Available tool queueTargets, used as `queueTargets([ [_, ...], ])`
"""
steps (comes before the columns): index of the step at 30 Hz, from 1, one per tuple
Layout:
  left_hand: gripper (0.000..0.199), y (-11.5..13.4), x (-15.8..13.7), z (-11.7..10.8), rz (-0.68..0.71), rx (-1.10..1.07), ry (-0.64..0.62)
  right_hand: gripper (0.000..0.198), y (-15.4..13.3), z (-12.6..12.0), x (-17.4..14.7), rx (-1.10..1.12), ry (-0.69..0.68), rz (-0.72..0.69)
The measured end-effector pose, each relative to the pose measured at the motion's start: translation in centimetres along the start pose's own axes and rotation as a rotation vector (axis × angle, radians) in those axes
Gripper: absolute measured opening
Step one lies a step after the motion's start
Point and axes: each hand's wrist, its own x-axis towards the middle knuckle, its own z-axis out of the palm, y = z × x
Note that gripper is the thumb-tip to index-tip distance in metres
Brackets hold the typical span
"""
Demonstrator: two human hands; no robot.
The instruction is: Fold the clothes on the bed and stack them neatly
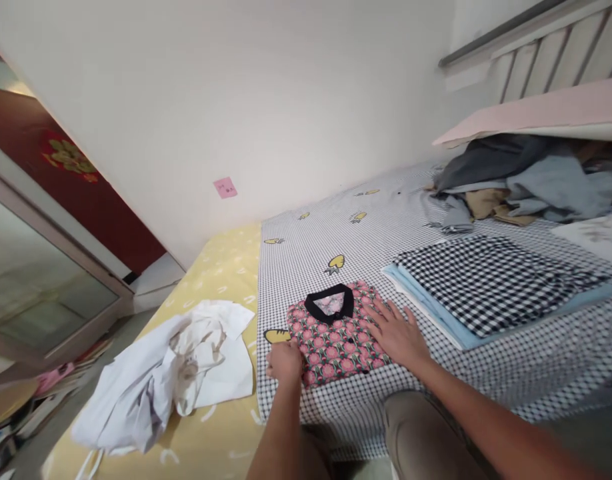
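A folded pink floral shirt (pixel 331 347) with a black collar lies on the checked bedsheet, its collar toward the wall. My left hand (pixel 285 361) is closed at the shirt's left edge, fingers curled and partly hidden, seeming to pinch the fabric. Flat on the shirt's right side rests my right hand (pixel 399 333), fingers spread. To the right of it is a stack of folded clothes, with a black-and-white checked garment (pixel 496 280) on top and a light blue one (pixel 466 339) beneath.
Crumpled white clothes (pixel 186 360) lie on the yellow sheet (pixel 226 260) at the left. A heap of grey and brown clothes (pixel 526 173) sits at the far right under a pink board-like thing (pixel 541 113). The wall (pixel 286 100) bounds the bed behind.
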Motion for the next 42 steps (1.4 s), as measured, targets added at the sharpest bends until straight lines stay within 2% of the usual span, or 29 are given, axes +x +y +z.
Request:
queueTargets([
  [3,0.043,0.9,-0.7,-0.5,-0.078,0.017,0.003,0.056,0.0,-0.2,0.1,-0.003,-0.012,-0.001],
  [7,0.042,1.3,-1.1,-0.9,-0.036,0.005,-0.017,0.056,0.1,-0.5,0.1,-0.011,-0.03,0.008],
  [13,0.046,0.4,-1.3,-0.9,0.0,-0.115,-0.041,0.056,0.0,-1.0,0.2,0.068,-0.054,0.024],
  [15,0.047,0.1,-1.5,-0.8,-0.002,-0.197,-0.048,0.055,0.1,-1.2,0.4,0.25,-0.032,0.059],
  [19,0.041,-1.6,-3.3,-0.4,0.01,-0.432,-0.079,0.043,1.2,-1.5,0.7,0.818,0.088,0.172],
  [22,0.042,-3.8,-6.1,-0.1,0.05,-0.646,-0.106,0.046,2.1,-1.6,-0.2,1.0,0.152,0.241],
  [25,0.051,-5.7,-9.0,0.0,0.039,-0.876,-0.113,0.057,2.4,-1.6,-2.5,1.184,0.227,0.368],
  [28,0.062,-6.3,-10.8,0.2,-0.04,-1.017,-0.132,0.055,2.3,-1.9,-5.7,1.575,0.331,0.542],
  [30,0.069,-6.0,-11.2,0.4,-0.083,-1.079,-0.189,0.049,2.1,-2.2,-7.9,1.829,0.37,0.61],
  [33,0.078,-5.2,-11.1,0.9,-0.126,-1.154,-0.296,0.036,1.6,-2.3,-10.5,1.992,0.33,0.734],
  [38,0.082,-4.3,-10.6,1.1,-0.195,-1.21,-0.356,0.011,-0.5,-2.3,-12.7,2.128,0.109,1.126],
  [40,0.081,-4.0,-10.3,1.2,-0.218,-1.218,-0.351,0.012,-2.0,-2.7,-13.0,2.18,-0.006,1.164],
  [42,0.077,-3.7,-9.9,1.4,-0.229,-1.219,-0.34,0.013,-3.8,-3.0,-13.2,2.215,-0.154,1.121],
])
